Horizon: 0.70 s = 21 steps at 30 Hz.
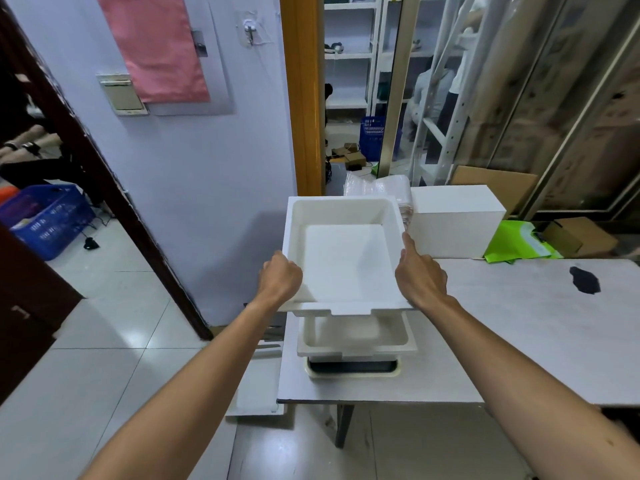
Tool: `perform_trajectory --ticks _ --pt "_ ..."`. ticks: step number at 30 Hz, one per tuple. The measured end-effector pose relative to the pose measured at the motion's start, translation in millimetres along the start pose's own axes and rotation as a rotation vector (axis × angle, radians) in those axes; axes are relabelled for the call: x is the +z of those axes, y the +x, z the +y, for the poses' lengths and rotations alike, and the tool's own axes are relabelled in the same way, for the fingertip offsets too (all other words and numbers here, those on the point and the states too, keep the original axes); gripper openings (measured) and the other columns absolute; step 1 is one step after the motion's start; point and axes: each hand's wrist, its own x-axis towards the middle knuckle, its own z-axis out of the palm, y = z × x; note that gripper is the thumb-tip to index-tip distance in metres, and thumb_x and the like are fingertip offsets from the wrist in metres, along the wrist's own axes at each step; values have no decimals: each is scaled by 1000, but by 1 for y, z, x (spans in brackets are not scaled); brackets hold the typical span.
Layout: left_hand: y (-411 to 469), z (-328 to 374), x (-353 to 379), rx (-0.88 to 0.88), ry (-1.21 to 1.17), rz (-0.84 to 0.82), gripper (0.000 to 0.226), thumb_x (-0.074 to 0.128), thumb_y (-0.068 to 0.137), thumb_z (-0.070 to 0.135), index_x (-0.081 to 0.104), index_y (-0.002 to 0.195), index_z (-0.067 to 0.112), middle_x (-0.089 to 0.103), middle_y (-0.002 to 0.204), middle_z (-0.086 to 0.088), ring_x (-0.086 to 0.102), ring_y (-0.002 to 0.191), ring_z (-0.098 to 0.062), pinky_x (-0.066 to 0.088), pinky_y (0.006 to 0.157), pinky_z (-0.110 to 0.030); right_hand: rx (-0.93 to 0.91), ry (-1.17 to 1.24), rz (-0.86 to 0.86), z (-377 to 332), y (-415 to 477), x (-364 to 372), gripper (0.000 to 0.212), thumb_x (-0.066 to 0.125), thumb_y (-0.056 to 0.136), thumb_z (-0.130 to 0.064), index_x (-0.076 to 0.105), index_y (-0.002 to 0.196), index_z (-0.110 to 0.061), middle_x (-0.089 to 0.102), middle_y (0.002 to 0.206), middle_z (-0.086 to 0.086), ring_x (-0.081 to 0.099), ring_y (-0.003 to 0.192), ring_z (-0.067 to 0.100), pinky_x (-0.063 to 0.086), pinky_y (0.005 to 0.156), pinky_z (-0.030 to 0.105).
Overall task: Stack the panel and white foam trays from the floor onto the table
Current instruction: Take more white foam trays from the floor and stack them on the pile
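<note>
Grey table [519, 341]: pale top fills the right half of the view, with a stack standing at its near left corner.
White foam box [457, 220]: closed block beyond the table's far edge, just right of the raised tray.
Upper foam tray [346, 265]: white, open side up and tipped toward the camera, held in the air between both hands above the stack. Its near rim covers the far part of the tray below; whether the two touch cannot be told.
Blue crate [48, 220]: on the tiled floor at far left, well apart from the table.
Lower foam tray [356, 336]: white, open side up, resting on the panel on the table.
Panel [351, 375]: cream-rimmed with a dark inner face, lying flat on the table at the bottom of the stack; only its near edge shows.
White foam piece [256, 386]: on the floor just beside the table's left edge, partly hidden by the left forearm.
Green bag [516, 242]: lying beyond the table, just right of the foam box.
Left hand [282, 275]: fingers curled round the upper tray's left wall near its front corner.
Right hand [420, 275]: holding the upper tray's right wall, one digit straight along the rim, the rest hidden under the tray.
Black stain [585, 280]: on the tabletop toward the right, well apart from the stack.
</note>
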Motion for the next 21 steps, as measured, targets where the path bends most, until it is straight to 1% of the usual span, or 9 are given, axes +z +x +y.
perform_trajectory --ticks 3,6,9,11,14,15,17,19,21 --pt "-1 -4 3 45 57 -83 36 34 89 15 48 121 6 57 121 -17 53 107 -38 51 89 -46 22 -1 -49 5 -2 0 52 23 104 -20 20 155 -29 64 115 14 59 101 36 39 83 41" --pt "-3 -15 11 55 174 -180 39 35 94 15 43 130 4 54 128 -18 53 110 -37 48 86 -44 32 -2 -98 10 -4 3 54 23 103 -17 21 155 -31 63 113 12 54 91 31 36 78 37" --pt "-6 -26 22 55 275 -267 37 36 99 16 41 133 1 56 127 -19 57 105 -34 51 86 -44 51 -11 -139 17 -2 8 54 23 104 -18 22 156 -32 63 115 11 56 93 30 36 76 36" --pt "-7 -31 28 61 294 -281 37 37 99 18 41 132 1 57 126 -20 57 106 -35 50 87 -43 61 -23 -159 20 -1 13 55 24 103 -18 22 157 -31 62 112 10 53 89 28 37 74 36" --pt "-4 -34 35 53 301 -276 37 36 99 19 42 131 2 56 129 -22 55 111 -38 48 90 -42 72 -21 -173 25 -1 18 54 25 103 -17 23 155 -30 55 94 6 50 82 26 38 72 36" --pt "-4 -35 37 51 297 -274 38 36 99 20 42 132 2 56 130 -22 55 111 -38 48 90 -43 72 -21 -175 28 -1 19 53 25 103 -17 24 155 -30 54 92 5 50 81 27 38 72 37" --pt "-4 -34 41 51 291 -269 40 36 101 23 39 135 2 55 130 -21 55 112 -38 47 88 -42 79 -18 -182 32 2 22 53 25 103 -18 24 155 -30 55 94 6 49 83 27 36 74 37" --pt "-2 -33 44 53 285 -263 41 38 100 21 36 137 4 55 128 -19 55 111 -37 47 87 -42 94 -5 -194 36 6 25 54 26 103 -19 25 155 -30 54 97 6 47 85 26 35 76 37" --pt "-2 -33 46 65 275 -264 44 40 97 16 32 139 8 57 126 -17 55 110 -37 49 91 -45 99 2 -200 38 7 29 53 26 103 -20 25 155 -30 57 101 7 47 87 26 34 77 37"
